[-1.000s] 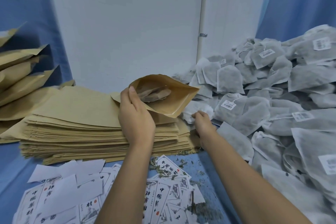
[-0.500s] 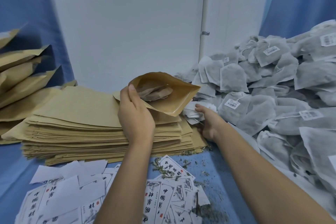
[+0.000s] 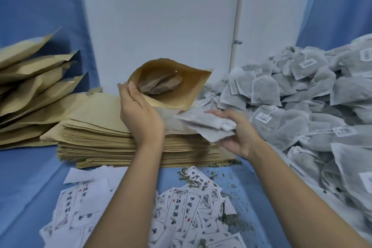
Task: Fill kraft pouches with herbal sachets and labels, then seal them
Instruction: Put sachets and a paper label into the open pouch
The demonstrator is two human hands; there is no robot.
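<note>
1. Only the paper labels (image 3: 182,205) carry writing that can be read: black Chinese characters inside a thin frame, among them 中, 國 and 材, with a small red seal mark. They lie scattered and overlapping on the blue cloth (image 3: 30,177) at the near edge, some blank side up.
2. White barcode tags (image 3: 263,117) sit on several sachets to the right; their print is too small to make out.
3. The left hand (image 3: 141,115) pinches the rim of a kraft pouch (image 3: 187,90), thumb inside the mouth and fingers behind. It holds the pouch above the stack with the mouth gaping toward the camera, and the packed sachets (image 3: 161,85) show inside.
4. The right hand (image 3: 238,137), palm up, grips a grey herbal sachet (image 3: 207,125) between thumb and curled fingers. The sachet is just below the pouch mouth and outside it. It is blurred, so whether there is one sachet or two cannot be told.
5. A stack of flat pouches (image 3: 96,131) lies under both hands.
6. Bulging pouches (image 3: 34,78) lean in a heap at the far left.
7. A sachet pile (image 3: 314,94) fills the right side up to the wall.
8. Green herb crumbs (image 3: 193,180) are strewn over the labels and cloth, and a metal clip (image 3: 237,42) holds a white pipe behind.
</note>
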